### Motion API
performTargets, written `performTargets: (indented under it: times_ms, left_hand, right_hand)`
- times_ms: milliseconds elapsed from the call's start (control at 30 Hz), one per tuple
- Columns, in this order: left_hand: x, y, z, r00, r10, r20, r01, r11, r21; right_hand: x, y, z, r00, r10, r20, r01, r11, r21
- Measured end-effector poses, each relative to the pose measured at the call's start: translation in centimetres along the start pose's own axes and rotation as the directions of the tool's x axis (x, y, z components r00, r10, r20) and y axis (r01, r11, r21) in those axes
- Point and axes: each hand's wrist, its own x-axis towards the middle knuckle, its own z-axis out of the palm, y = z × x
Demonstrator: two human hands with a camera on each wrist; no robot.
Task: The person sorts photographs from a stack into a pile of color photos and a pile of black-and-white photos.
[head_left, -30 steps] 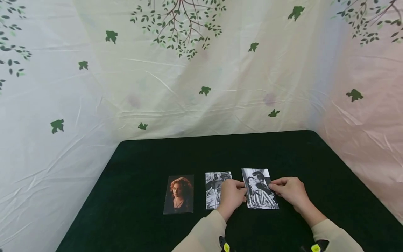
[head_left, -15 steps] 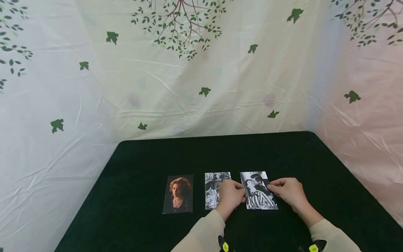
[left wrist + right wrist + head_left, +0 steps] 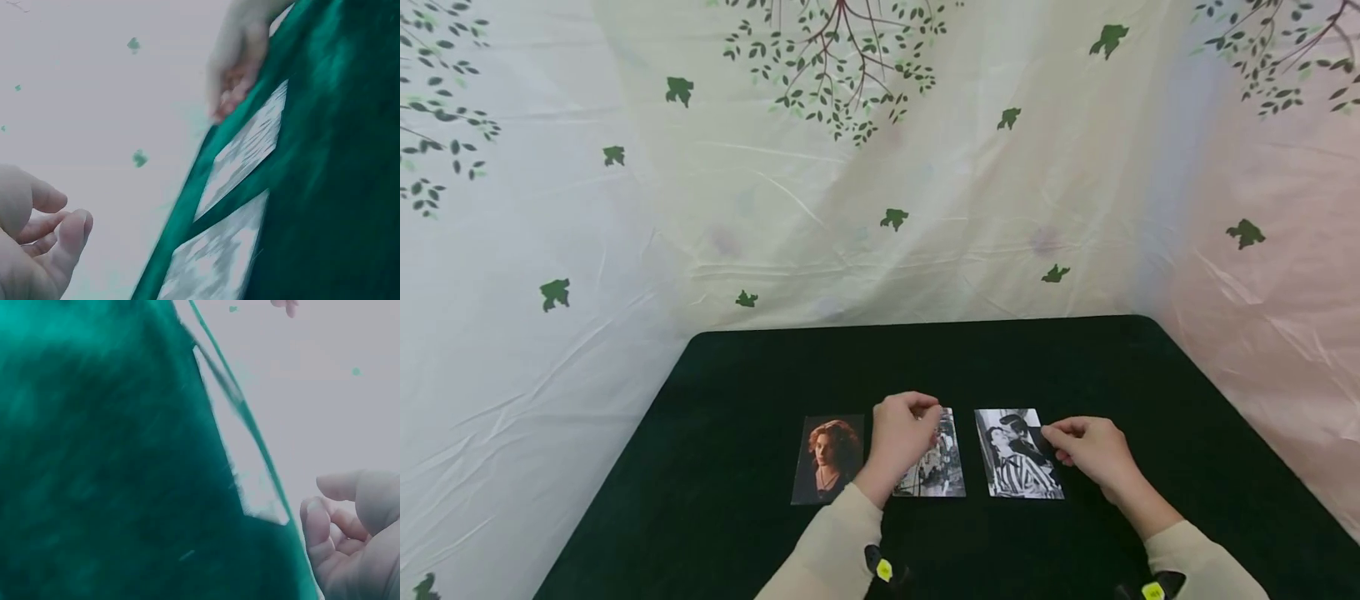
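A desk (image 3: 737,467) covered in dark green velvety cloth carries three photo prints laid flat in a row near its front edge. At the left lies a colour portrait photo (image 3: 827,460) of a red-haired figure on a dark ground. Just right of it lies a black-and-white photo (image 3: 942,467), its left part hidden under a hand. Further right, a small gap away, lies a black-and-white photo of an embracing couple (image 3: 1015,457), one in a striped garment.

No readable text, labels or numbers on the photos (image 3: 1018,454), cloth backdrop (image 3: 880,183), table (image 3: 925,358)
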Motion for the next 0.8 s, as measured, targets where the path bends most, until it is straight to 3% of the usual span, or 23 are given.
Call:
performTargets:
  times_ms: [133,233,333,467,633,800]
  left_hand:
    - [0.4,-0.3,-3.4,0.991,0.029,-0.130,-0.019,0.996,0.083]
    - [0.4,-1.2,-5.0,0.985,-0.007,-0.174,0.022,0.996,0.085]
    - [0.3,-2.5,-5.6,0.988,-0.040,-0.150,0.057,0.992,0.113]
    - [0.4,-4.2,-5.6,0.996,-0.028,-0.086,0.051,0.961,0.273]
    - [0.3,-4.9,-5.1,0.998,-0.068,-0.011,0.067,0.914,0.399]
    - [0.2,-5.1,-4.8,0.997,-0.075,0.027,0.056,0.899,0.435]
  right_hand:
    - [-0.4,-2.2,0.0,0.997,-0.063,0.036,0.064,0.997,-0.030]
    - [-0.6,-4.0,1.1,0.993,-0.104,0.059,0.107,0.993,-0.055]
    - [-0.7,-5.7,3.1,0.985,-0.159,0.067,0.166,0.980,-0.106]
    - [-0.2,-7.7,6.3,0.976,-0.193,0.105,0.207,0.967,-0.147]
    - [0.2,-8.6,8.9,0.980,-0.147,0.133,0.164,0.979,-0.124]
    - [0.3,-8.3,9.9,0.987,-0.100,0.128,0.115,0.987,-0.110]
